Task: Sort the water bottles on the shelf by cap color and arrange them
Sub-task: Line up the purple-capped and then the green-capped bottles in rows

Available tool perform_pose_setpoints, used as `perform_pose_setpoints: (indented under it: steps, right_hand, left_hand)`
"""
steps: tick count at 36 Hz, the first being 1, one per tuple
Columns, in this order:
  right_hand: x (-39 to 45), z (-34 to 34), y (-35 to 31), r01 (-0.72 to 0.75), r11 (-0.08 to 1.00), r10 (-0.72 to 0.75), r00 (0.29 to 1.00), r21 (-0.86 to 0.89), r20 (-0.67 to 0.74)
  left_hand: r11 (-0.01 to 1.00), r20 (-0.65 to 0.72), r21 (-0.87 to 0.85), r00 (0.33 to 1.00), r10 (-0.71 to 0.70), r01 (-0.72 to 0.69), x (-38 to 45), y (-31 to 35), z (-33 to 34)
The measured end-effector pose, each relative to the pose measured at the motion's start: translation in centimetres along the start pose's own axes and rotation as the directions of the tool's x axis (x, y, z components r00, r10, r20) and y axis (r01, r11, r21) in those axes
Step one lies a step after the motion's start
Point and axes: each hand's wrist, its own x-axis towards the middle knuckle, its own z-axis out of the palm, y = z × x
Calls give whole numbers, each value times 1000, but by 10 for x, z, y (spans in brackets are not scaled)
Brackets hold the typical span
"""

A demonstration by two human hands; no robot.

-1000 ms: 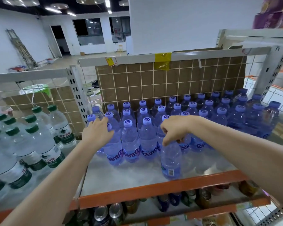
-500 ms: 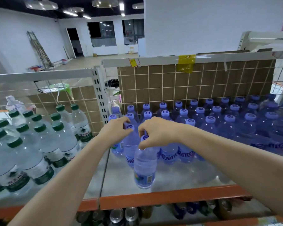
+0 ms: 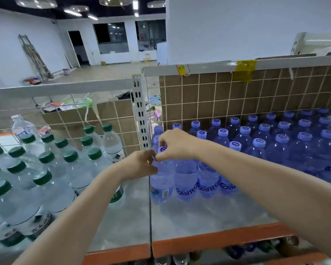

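We see a grey shelf [image 3: 208,219] with an orange front edge, split by a seam into two sections. On the left section stand clear green-capped water bottles [image 3: 46,169], reaching its front edge. On the right section stand blue purple-capped water bottles [image 3: 260,146], packed from the back mesh forward, leaving the front strip bare.

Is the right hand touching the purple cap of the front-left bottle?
Touching. The head view shows the right hand with fingertips pinched around the purple cap of the front-left bottle.
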Motion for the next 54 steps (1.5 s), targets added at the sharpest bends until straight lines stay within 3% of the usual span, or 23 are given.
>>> perform_pose_setpoints:
  steps: [4, 15, 20, 24, 29, 34, 40, 44, 48, 54]
  right_hand:
    - [8, 8, 4, -26, 1000, 26, 1000, -7, 8]
    - [13, 26, 13, 9, 998, -6, 999, -68, 45]
    - [16, 15, 16, 16, 997, -6, 990, -70, 143]
    - [18, 20, 18, 32, 988, -17, 995, -148, 98]
    - [20, 25, 16, 34, 973, -34, 999, -228, 2]
    - [18, 13, 16, 107, 986, -94, 990, -129, 106]
    - [21, 14, 16, 154, 968, -138, 986, -196, 93]
    - [23, 18, 12, 138, 957, -131, 990, -254, 45]
    - [21, 16, 12, 152, 949, -143, 988, -277, 53]
    - [14, 7, 23, 171, 979, -159, 982, -116, 105]
  left_hand:
    - [998, 90, -57, 996, 1, 5, 5, -11, 8]
    - [991, -38, -67, 993, 114, -117, 15, -19, 30]
    - [994, -27, -111, 1000, 12, -15, 17, -26, 34]
    - [995, -13, -77, 998, -65, 64, 19, -18, 42]
    - [985, -103, -141, 988, -115, 100, 20, -15, 49]
    - [990, -98, -144, 995, -6, -8, 17, -15, 41]
    - [991, 40, -121, 998, -47, 52, 17, -15, 35]
    - [980, 16, -192, 999, -45, 47, 20, -10, 37]
    - [990, -64, -136, 997, 34, -43, 17, -2, 31]
    - [988, -35, -85, 992, 125, -128, 17, 0, 27]
